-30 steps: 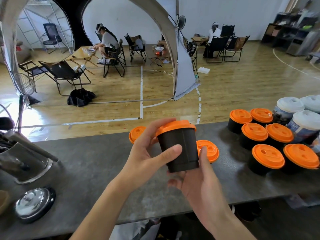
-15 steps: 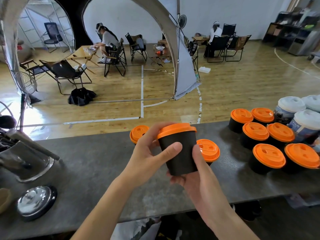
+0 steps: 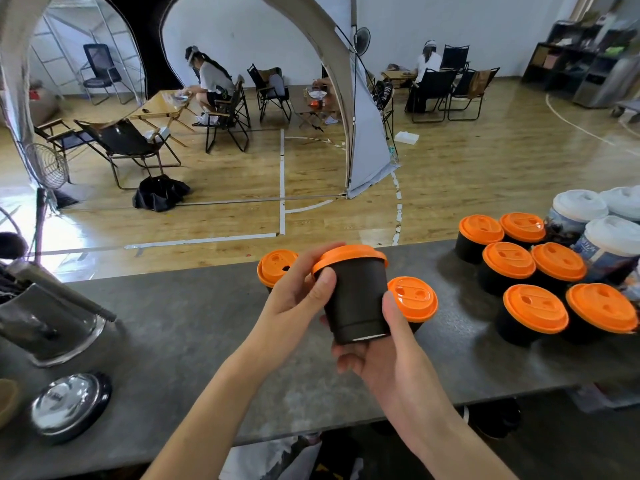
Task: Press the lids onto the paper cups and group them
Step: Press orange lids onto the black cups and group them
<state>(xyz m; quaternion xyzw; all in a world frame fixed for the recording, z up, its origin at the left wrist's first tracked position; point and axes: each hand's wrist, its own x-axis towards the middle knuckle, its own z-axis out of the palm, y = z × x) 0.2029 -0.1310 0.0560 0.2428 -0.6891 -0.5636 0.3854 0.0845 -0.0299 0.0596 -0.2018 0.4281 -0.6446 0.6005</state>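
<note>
Head view, nearest first: the right grip point(image 3: 389, 362), a bare hand, comes up from below and cradles the base of a black cup point(image 3: 356, 303). Its fingers curl under the bottom and its thumb lies up the cup's right wall. The left grip point(image 3: 294, 304) holds the same cup from the left, thumb on the wall just under the rim and fingers wrapped over the far edge of the orange lid point(image 3: 348, 256). Both grips are closed on the cup, which is held clear above the grey tabletop point(image 3: 180, 341), well apart from it. Its long axis is near upright, with the base tipped a little toward the camera. The lid looks seated, though whether it has snapped down all round cannot be told.

Just behind the held cup stand two loose cups, one to the left point(image 3: 275, 268) and one to the right point(image 3: 414, 299), both lidded.

Farther right, well apart, six orange-lidded cups form the group point(image 3: 535, 310), with white-lidded cups point(image 3: 578, 207) beyond them.

The group lies to the right of the held cup, so the right grip is the nearer one to carry it across. Bare tabletop beside the group's front-left cup looks like the natural spot.
</note>
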